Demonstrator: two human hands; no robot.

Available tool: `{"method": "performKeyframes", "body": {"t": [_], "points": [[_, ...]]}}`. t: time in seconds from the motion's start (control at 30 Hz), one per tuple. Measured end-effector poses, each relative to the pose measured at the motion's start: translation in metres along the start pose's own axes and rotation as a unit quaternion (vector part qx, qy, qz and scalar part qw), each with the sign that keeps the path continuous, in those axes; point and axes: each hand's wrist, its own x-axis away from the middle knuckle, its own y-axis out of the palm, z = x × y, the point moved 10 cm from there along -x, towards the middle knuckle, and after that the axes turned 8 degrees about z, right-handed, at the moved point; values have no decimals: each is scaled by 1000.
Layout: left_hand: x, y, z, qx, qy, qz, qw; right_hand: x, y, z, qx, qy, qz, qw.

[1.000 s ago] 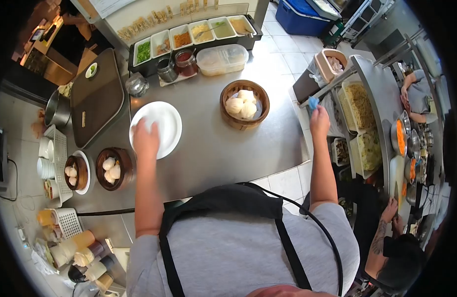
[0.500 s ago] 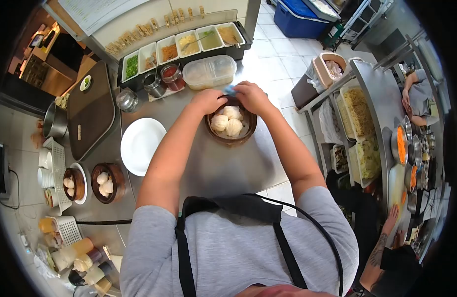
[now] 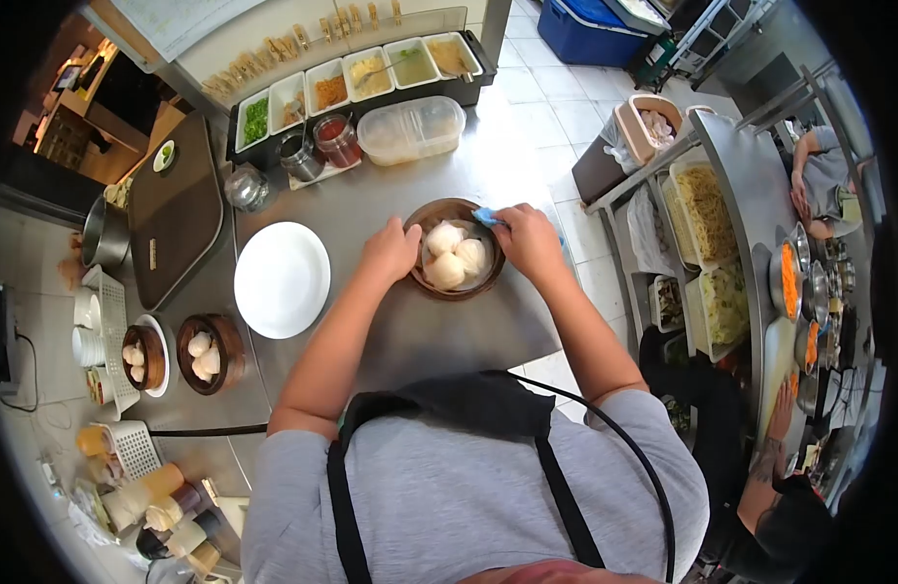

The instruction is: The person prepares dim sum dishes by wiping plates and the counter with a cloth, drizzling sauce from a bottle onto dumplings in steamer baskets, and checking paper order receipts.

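Observation:
A round bamboo steamer (image 3: pixel 439 207) stands on the steel counter in front of me, with several pale dumplings (image 3: pixel 445 273) on a liner inside. My left hand (image 3: pixel 392 250) grips the steamer's left rim, thumb over the edge. At its upper right rim, my right hand (image 3: pixel 527 237) pinches a blue cloth (image 3: pixel 487 216) against the wood. The white plate (image 3: pixel 282 280) lies to the left of my left hand. Further left sit a second bamboo steamer (image 3: pixel 233 362) and a smaller one (image 3: pixel 155 356), both with dumplings in them.
Behind the steamer are a lidded plastic container (image 3: pixel 411 128), a jar of red sauce (image 3: pixel 337 142) and a row of topping tubs (image 3: pixel 373 76). A brown tray (image 3: pixel 179 224) lies at left. Co-workers' arms (image 3: pixel 760 487) show at the right-hand prep counter.
The steamer has turned and shifted slightly. My hands have moved from its far edge to its left and right sides, with the blue cloth now at the upper right rim.

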Motion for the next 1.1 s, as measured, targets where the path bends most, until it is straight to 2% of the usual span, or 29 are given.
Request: {"method": "performKeyframes", "body": {"t": [0.07,0.1,0.2,0.33,0.43,0.53,0.63,0.67,0.77,0.8,0.83,0.87,0.9,0.93,1.03,1.1], "points": [[7,-6,-10,2,-19,-19,1000,-15,15,-9,-12,-32,-25,999],[4,-25,1,8,10,19,1000,-22,25,-15,-13,-36,-40,998],[-21,-13,21,107,171,-41,979,-46,57,-41,-54,-117,-92,987],[-35,2,6,262,121,-76,954,-59,72,-50,-60,-121,-138,981],[-41,4,-10,290,81,-26,953,-54,54,-34,11,-79,-126,989],[-41,5,-16,311,62,-3,948,-30,31,-35,73,-95,-63,991],[-45,12,-35,393,-26,19,919,0,17,-42,126,-76,-34,988],[-44,11,-37,379,-30,29,925,9,12,-42,137,-64,-28,988],[-32,0,-40,304,-13,73,950,40,10,-37,-40,-60,-34,997],[-31,0,-48,255,10,96,962,43,11,-11,-108,34,-43,993],[-28,-10,-46,206,34,123,970,43,10,19,-175,125,-50,975],[-28,-7,-46,150,37,76,985,45,11,46,-241,214,-58,945],[-18,-14,-39,93,38,26,995,44,10,61,-375,275,-43,884],[-9,-14,-39,36,36,-24,998,46,12,69,-499,331,-28,800],[0,-29,-33,6,105,-2,994,43,17,69,-575,317,22,754],[8,-38,-44,85,20,-37,996,47,28,60,-625,347,27,699]]}}
